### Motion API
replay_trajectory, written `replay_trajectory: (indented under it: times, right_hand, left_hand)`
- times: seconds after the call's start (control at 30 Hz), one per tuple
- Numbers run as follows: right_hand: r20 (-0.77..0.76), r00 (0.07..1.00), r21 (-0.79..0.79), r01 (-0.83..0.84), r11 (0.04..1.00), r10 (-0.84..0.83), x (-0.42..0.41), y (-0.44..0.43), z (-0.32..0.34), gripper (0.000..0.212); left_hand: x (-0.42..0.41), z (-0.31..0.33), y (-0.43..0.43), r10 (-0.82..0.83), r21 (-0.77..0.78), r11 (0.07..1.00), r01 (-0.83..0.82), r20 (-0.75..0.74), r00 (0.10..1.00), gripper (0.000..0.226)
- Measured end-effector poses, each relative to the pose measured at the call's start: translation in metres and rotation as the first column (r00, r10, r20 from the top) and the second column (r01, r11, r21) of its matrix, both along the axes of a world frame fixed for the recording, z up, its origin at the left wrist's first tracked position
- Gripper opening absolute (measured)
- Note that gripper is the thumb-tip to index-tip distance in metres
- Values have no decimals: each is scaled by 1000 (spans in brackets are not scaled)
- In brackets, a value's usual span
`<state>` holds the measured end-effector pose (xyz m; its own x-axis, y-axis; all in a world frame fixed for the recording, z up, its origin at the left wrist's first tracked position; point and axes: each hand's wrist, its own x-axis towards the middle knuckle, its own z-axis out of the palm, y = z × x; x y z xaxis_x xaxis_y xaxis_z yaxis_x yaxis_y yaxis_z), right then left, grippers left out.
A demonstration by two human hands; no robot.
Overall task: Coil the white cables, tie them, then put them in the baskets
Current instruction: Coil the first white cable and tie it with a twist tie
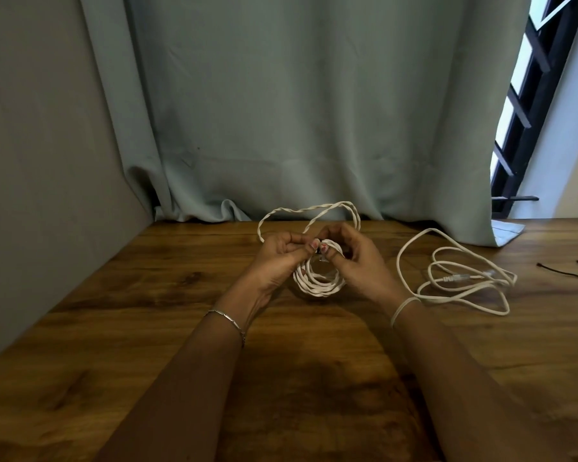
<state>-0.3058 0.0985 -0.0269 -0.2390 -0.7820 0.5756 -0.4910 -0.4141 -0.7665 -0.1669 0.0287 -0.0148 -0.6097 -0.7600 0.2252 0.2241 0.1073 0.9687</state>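
A twisted white cable (317, 283) hangs partly coiled between my hands above the wooden table (147, 311). My left hand (279, 258) pinches the cable at the top of the coil. My right hand (351, 255) grips the coil's top from the other side, fingers curled round several loops. A loose length of the same cable arcs up behind my hands toward the curtain. A second white cable (461, 281) lies uncoiled in loose loops on the table to the right, one loop lying across my right wrist. No basket is in view.
Thin black ties (568, 273) lie at the table's right edge. A grey-green curtain (297, 111) hangs behind the table, its hem resting on the far edge. A grey wall (47, 145) borders the left side. A barred window (528, 105) shows at upper right.
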Motion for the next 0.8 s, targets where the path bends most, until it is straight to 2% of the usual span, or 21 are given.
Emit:
replay_trajectory:
  times: [0.23,0.4,0.5,0.67,0.8]
  right_hand:
    - [30,998,-60,56,997,-54,-2,-4,-1,26]
    - [24,994,-68,109,992,-108,-3,-9,-6,26]
    - [22,989,-58,146,988,-145,-5,-14,-8,23]
    - [76,985,-26,157,987,-154,-8,-15,-8,17]
    - [152,979,-13,142,990,-138,-2,-10,-3,16]
  left_hand:
    - [-5,-1,1,17,-4,1000,-17,25,1000,23]
    - [-9,-4,-2,26,-4,1000,-26,57,998,7]
    - [-15,-8,-7,32,34,999,-34,43,999,6]
    - [-15,-8,-13,68,168,984,-58,-58,996,27]
    - [-8,-8,-6,92,56,994,-90,-36,995,18]
